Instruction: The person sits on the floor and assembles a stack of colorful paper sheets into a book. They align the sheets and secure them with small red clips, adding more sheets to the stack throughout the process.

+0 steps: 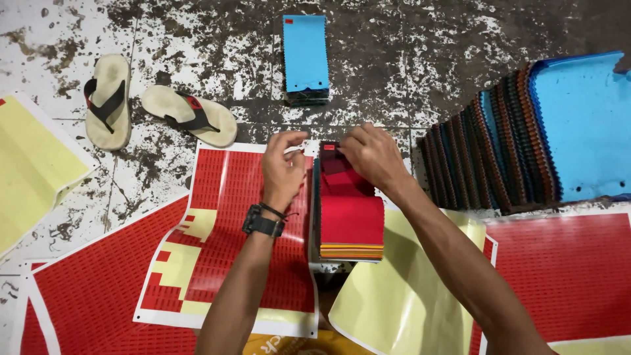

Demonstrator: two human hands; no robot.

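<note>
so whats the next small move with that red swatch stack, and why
Probably press the small red sticker down: the right hand pinches it at the top edge of the red fabric swatch stack, while the left hand hovers beside it over the red sticker sheet.

Swatch stack (350, 220) lies between sticker sheets (243, 223), sandals (158, 108) behind (far left).

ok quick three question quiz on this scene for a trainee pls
1. True or false: the right hand touches the top edge of the red swatch stack.
2. What lies upper left on the floor? A) gloves B) pair of sandals C) scissors
3. What is on the wrist of the left hand?

Key: 1 true; 2 B; 3 a black watch.
</note>
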